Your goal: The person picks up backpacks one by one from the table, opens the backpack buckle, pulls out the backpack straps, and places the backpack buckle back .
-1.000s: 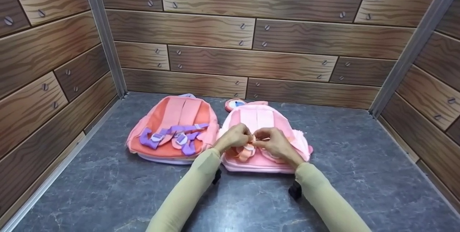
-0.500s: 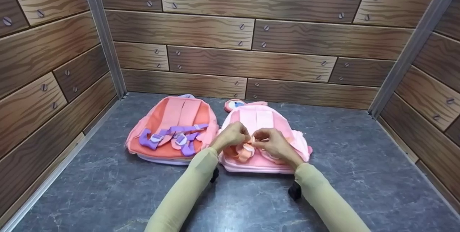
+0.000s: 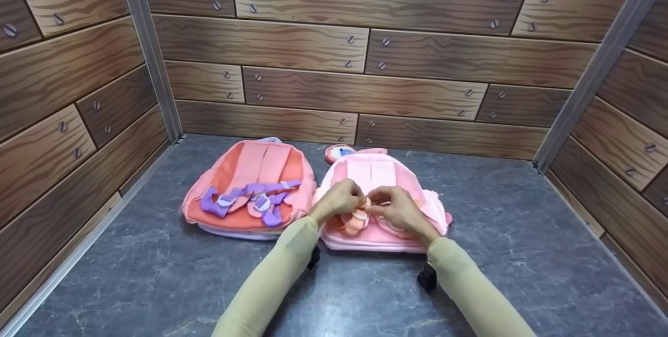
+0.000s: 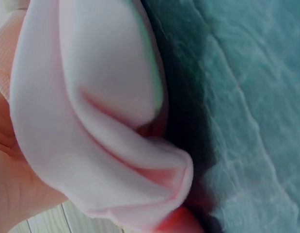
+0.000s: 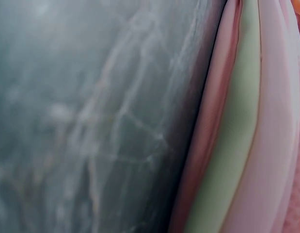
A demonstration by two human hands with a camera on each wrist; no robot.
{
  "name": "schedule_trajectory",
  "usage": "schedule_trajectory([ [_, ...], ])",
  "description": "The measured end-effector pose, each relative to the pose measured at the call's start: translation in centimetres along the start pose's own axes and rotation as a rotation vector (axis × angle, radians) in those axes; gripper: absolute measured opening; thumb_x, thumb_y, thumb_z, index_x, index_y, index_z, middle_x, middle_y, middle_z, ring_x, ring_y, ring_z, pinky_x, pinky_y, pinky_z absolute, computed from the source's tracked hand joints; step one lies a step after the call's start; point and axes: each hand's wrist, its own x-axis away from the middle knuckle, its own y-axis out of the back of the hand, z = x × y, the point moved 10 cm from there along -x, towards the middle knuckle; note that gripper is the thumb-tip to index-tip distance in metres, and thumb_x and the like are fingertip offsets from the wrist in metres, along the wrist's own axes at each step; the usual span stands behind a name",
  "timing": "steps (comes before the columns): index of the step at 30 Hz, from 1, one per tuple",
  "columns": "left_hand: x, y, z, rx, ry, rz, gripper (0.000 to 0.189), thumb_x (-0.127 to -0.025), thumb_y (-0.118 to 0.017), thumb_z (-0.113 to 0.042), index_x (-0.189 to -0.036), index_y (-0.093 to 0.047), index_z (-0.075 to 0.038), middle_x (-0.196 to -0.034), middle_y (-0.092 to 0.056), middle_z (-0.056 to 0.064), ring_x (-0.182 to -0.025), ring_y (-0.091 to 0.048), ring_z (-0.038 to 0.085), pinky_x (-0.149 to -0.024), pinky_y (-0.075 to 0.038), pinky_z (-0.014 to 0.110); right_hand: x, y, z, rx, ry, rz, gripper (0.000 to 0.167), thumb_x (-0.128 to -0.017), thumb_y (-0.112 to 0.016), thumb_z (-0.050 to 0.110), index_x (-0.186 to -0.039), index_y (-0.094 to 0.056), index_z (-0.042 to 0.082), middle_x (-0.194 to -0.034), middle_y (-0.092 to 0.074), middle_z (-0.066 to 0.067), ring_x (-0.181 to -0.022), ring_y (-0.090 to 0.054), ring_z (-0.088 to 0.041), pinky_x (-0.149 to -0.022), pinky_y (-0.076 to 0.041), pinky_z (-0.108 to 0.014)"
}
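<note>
A light pink backpack (image 3: 386,244) lies with its strap side up in the head view. Over its middle, my left hand (image 3: 339,199) and right hand (image 3: 401,211) meet, pinching a small piece of its orange strap (image 3: 356,225) between the fingertips. The exact piece is mostly hidden by the fingers. Part of my left hand (image 4: 23,189) shows behind the pale pink side of the backpack (image 4: 57,136) in the left wrist view. Only the striped pink and green edge of the backpack (image 5: 237,145) appears in the right wrist view, without the hand.
To the left, close against the pink one, lies a coral backpack (image 3: 201,201) with purple straps (image 3: 272,217). A round eye-like patch (image 3: 340,153) sticks out behind the pink backpack. Wood-patterned walls (image 3: 292,84) enclose the dark marbled table (image 3: 522,253) at the back and sides.
Both hands stay at the same place on the orange strap, with only slight shifts of the left hand and fingers. The backpacks have hardly moved.
</note>
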Motion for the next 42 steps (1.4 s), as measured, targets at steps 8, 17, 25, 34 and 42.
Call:
schedule_trajectory([
  [8, 0.3, 1.1, 0.3, -0.021, -0.015, 0.033, 0.014, -0.096, -0.070, -0.007, -0.096, -0.080, 0.003, -0.076, -0.065, -0.001, -0.060, -0.053, 0.008, -0.054, -0.044, 0.020, -0.1, -0.1, -0.1, 0.032, -0.001, 0.006, 0.022, -0.091, -0.083, 0.010, -0.110, -0.076, -0.001, -0.103, -0.077, -0.010, -0.101, -0.073, -0.025, -0.093, -0.058, -0.037],
  [17, 0.3, 0.4, 0.4, -0.025, 0.016, 0.036, 0.015, -0.096, -0.066, -0.006, -0.091, -0.079, -0.001, -0.064, -0.057, -0.004, -0.052, -0.051, 0.009, -0.049, -0.043, 0.022, -0.1, -0.3, 0.0, 0.004, -0.007, 0.011, 0.021, -0.091, -0.083, 0.008, -0.109, -0.077, 0.000, -0.100, -0.076, -0.006, -0.098, -0.073, -0.022, -0.087, -0.058, -0.029],
  [25, 0.2, 0.4, 0.3, -0.004, 0.006, 0.046, 0.016, -0.098, -0.068, -0.009, -0.097, -0.081, 0.001, -0.067, -0.060, -0.002, -0.051, -0.051, 0.009, -0.047, -0.043, 0.022, 0.0, -0.2, -0.1, -0.036, -0.020, 0.004, 0.020, -0.092, -0.082, 0.006, -0.110, -0.077, -0.002, -0.102, -0.077, -0.011, -0.099, -0.073, -0.025, -0.086, -0.057, -0.027],
  [34, 0.3, 1.2, 0.2, -0.023, -0.047, 0.036, 0.015, -0.096, -0.068, -0.006, -0.093, -0.080, 0.003, -0.075, -0.065, 0.000, -0.062, -0.053, 0.010, -0.056, -0.044, 0.021, -0.1, -0.1, 0.0, 0.010, -0.028, 0.006, 0.022, -0.091, -0.083, 0.010, -0.111, -0.077, 0.000, -0.102, -0.077, -0.007, -0.104, -0.072, -0.025, -0.091, -0.057, -0.033],
  [42, 0.2, 0.9, -0.3, -0.060, -0.085, 0.026, 0.016, -0.096, -0.066, -0.004, -0.094, -0.081, 0.003, -0.076, -0.067, 0.001, -0.057, -0.053, 0.009, -0.055, -0.044, 0.020, -0.1, -0.1, 0.2, -0.008, 0.005, 0.006, 0.025, -0.092, -0.083, 0.009, -0.112, -0.077, -0.004, -0.103, -0.076, -0.012, -0.100, -0.071, -0.024, -0.084, -0.053, -0.021],
])
